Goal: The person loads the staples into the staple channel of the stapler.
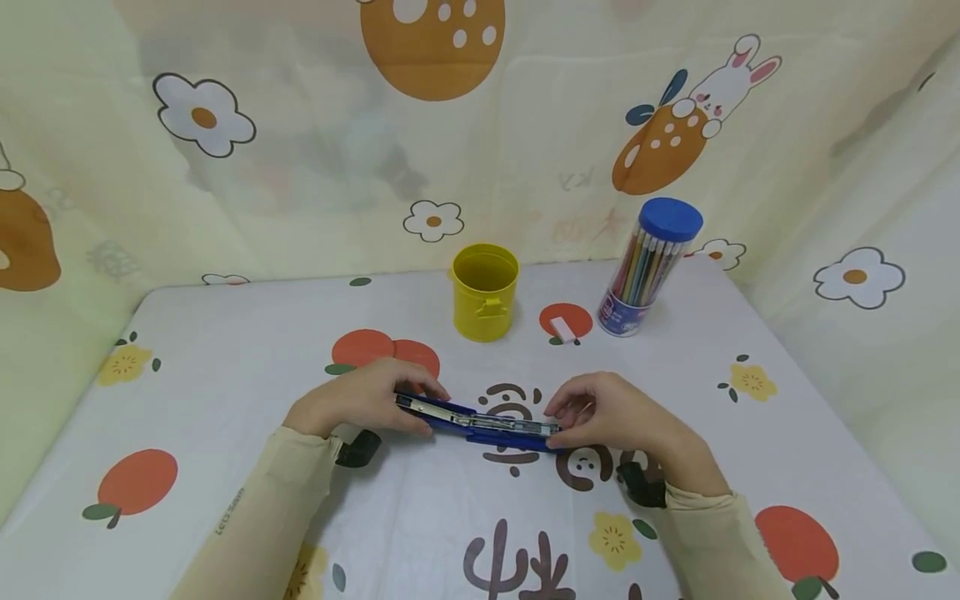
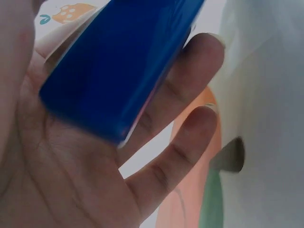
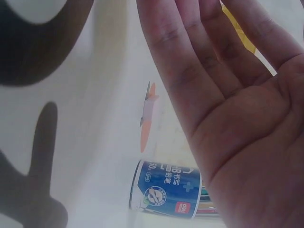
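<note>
A blue stapler (image 1: 506,438), swung wide so its metal staple channel shows, spans the space between both hands over the table. My left hand (image 1: 375,396) grips its left end, thumb on the near side and fingers on the far side. In the left wrist view the smooth blue casing (image 2: 118,71) lies across the fingers, two of them extending past it. My right hand (image 1: 615,408) pinches the other end between thumb and fingertips. The right wrist view has the right palm (image 3: 247,128) and bent fingers, with the stapler out of sight.
A yellow bucket-shaped cup (image 1: 484,312) stands behind the stapler. Right of it lie a small pink-and-white eraser (image 1: 562,329) and a tilted-looking, blue-lidded tub of pencils (image 1: 645,271). A printed cloth covers the table (image 1: 240,350), and a patterned curtain (image 1: 315,192) hangs behind.
</note>
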### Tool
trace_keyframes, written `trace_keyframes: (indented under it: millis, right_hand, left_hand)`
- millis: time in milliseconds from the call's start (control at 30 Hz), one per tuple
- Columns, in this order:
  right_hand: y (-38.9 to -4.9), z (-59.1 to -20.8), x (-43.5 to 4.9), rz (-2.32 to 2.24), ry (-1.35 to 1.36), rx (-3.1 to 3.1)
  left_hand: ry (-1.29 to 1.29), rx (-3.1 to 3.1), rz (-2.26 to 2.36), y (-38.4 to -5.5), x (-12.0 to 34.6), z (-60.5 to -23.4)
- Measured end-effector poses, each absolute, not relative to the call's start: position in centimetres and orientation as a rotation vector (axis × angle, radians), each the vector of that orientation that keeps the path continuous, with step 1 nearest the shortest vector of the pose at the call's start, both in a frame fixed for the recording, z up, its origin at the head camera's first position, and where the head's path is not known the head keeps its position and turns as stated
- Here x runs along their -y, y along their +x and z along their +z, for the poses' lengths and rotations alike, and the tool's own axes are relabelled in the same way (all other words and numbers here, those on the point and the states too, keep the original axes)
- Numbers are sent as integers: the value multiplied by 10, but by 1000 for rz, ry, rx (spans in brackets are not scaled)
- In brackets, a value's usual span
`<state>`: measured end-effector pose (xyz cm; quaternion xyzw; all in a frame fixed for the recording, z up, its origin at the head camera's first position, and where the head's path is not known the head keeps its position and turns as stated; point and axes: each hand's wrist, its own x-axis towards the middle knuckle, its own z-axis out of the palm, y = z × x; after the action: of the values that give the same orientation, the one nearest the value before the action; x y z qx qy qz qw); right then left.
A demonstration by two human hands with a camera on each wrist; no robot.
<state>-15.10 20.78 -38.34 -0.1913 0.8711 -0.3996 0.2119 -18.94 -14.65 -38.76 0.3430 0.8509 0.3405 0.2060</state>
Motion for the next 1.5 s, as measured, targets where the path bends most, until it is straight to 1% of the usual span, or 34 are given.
trace_keyframes:
  millis: [200,433,700,833,967,1233,1500]
  right_hand:
    - [-152,-384,-214,-1130,-530,-2416]
    - [-153,-383,-221,-1128,-510,-2445]
    - [-152,-381,-224,-1155,-515,-2457]
    - [-152,-379,-226,-1184,-513,-2449]
    - [-151,-376,-227,-1209,-507,-2430]
    - [-151,-374,-227,-1238,-497,-2405]
    - [-152,-374,-229,-1264,-494,-2397]
  left_hand:
    - [924,-2359,950,-190,156,-385]
    - [984,-2390,967,-189,156,-377]
    - [1132,-2438,1113,-183,142,-365]
    - [1154,-2460,1153,-179,132,-363]
    - [1146,-2469,1191,-176,122,-365]
    - [1048,-2427,1290,-169,101,-376]
    - [1128,-2390,1170,-166,81,-395]
